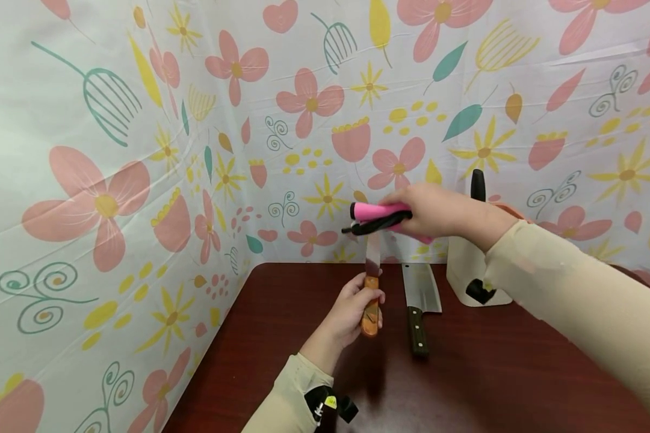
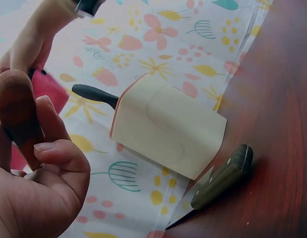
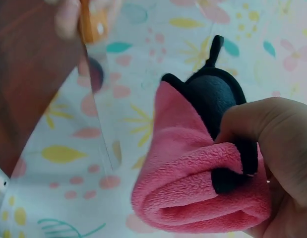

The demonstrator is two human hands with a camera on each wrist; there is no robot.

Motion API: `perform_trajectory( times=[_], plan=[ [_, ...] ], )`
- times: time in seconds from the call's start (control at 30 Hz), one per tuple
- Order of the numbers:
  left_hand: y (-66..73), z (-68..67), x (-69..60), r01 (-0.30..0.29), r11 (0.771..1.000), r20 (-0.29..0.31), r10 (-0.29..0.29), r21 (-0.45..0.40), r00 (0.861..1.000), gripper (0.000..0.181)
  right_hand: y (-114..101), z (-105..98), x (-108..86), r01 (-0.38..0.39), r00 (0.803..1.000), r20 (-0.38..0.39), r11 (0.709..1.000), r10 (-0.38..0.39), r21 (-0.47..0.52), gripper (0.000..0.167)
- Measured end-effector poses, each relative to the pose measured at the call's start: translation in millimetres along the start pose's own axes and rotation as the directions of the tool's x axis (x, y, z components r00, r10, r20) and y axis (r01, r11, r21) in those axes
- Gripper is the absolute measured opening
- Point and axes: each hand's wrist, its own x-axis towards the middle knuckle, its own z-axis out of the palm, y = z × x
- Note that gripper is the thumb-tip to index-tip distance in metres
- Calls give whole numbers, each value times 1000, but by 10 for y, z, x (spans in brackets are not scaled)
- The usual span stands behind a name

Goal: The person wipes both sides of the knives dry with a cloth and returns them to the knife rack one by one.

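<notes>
My left hand grips a knife by its orange-brown wooden handle, with the blade pointing up and away over the table's back edge. A folded pink cloth with black trim is held in my right hand. In the head view the cloth covers the blade's upper end; the right wrist view shows the blade bare, beside the cloth with a gap between them. To the right of the left hand, a cleaver with a dark riveted handle lies on the table.
A cream knife block stands at the back right, partly behind the right arm, with a black handle sticking up from it. The dark red-brown table meets a flower-patterned curtain behind and to the left.
</notes>
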Motion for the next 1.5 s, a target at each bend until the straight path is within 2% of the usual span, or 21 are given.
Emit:
perform_trajectory(
  times=[0.17,0.33,0.53,0.7,0.93,1.5],
  plan=[
    [-10,28,-7,6,1000,3,-6,6,1000,47,171,66,196,-72,993,-96,995,65,-73,43],
    [-17,53,-17,7,1000,4,-7,1,1000,47,331,371,295,-131,985,-131,982,114,-135,47],
    [-16,57,-19,19,1000,8,-19,-1,1000,44,385,759,273,-117,987,-128,978,95,-171,50],
    [-17,50,-11,25,1000,17,-25,-16,1000,44,372,941,246,-95,993,-88,983,82,-159,52],
    [-3,43,-16,22,1000,28,-21,-19,999,39,347,1053,229,-32,998,-54,984,23,-176,51],
    [-8,-24,7,21,999,13,-21,-34,1000,34,185,1131,135,8,1000,-6,985,-9,-174,49]
  ],
)
